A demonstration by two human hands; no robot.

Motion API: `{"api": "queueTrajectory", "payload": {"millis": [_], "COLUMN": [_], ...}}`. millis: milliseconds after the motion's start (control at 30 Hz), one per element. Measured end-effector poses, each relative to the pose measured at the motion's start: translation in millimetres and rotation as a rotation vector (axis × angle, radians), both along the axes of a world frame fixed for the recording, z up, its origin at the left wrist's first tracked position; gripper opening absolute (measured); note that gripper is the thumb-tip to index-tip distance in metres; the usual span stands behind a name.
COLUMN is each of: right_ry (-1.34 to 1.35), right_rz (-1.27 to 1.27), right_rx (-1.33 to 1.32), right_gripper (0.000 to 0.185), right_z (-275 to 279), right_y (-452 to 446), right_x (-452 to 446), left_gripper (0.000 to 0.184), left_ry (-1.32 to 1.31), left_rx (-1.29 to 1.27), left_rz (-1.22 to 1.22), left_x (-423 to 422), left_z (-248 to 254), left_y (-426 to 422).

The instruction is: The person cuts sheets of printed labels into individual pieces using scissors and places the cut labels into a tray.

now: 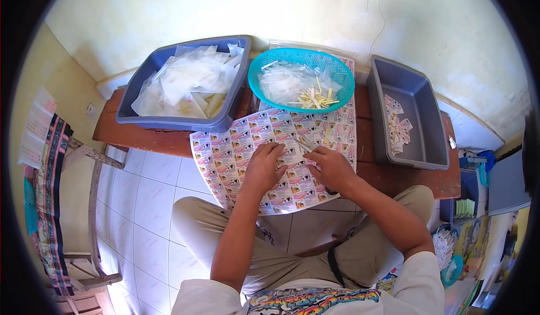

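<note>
A large sheet of printed labels (pixel 225 152) drapes over the front edge of the wooden table towards my lap. My left hand (pixel 264 169) rests on the sheet, fingers bent and the thumb apart from them, with nothing visible in its grasp. In my right hand (pixel 333 170) is a pair of scissors (pixel 304 144); its metal blades point up and left over the labels, and a bit of dark handle shows under the palm. The fingers hide most of the handle.
Behind the sheet stands a turquoise basket (pixel 254 84) holding clear plastic bags and yellowish strips. A grey-blue tub (pixel 169 123) of plastic bags is at left. At right, a grey tub (pixel 413 93) contains cut labels (pixel 398 132). The table (pixel 365 138) backs onto a wall.
</note>
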State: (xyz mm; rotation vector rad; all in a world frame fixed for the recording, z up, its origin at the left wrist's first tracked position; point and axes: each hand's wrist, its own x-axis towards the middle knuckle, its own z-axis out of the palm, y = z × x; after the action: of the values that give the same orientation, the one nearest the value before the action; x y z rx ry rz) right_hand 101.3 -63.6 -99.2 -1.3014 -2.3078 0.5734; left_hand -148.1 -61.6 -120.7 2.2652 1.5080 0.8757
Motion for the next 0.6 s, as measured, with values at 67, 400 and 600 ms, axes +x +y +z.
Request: {"api": "queueTrajectory", "payload": {"millis": [67,400,600], "right_ry": [0.000,0.004,0.003], "right_rz": [-0.003,-0.004,0.002], "right_rx": [-0.007,-0.003,-0.018], "right_gripper": [0.029,0.029,0.029], "right_z": [2.3,6.6,7.4], "right_y": [1.0,-0.1,-0.2], "right_x": [0.5,1.8,0.6], "left_gripper": [0.054,0.058,0.052], "left_ry": [0.023,-0.048,-0.044], "left_rx": [0.026,0.058,0.093], "left_rz": [-0.019,-0.022,-0.005], "left_x": [-3.0,-5.3,-0.5], "left_z": [-2.3,-4.1,-2.1], "left_y": [2.8,11.1,15.0]}}
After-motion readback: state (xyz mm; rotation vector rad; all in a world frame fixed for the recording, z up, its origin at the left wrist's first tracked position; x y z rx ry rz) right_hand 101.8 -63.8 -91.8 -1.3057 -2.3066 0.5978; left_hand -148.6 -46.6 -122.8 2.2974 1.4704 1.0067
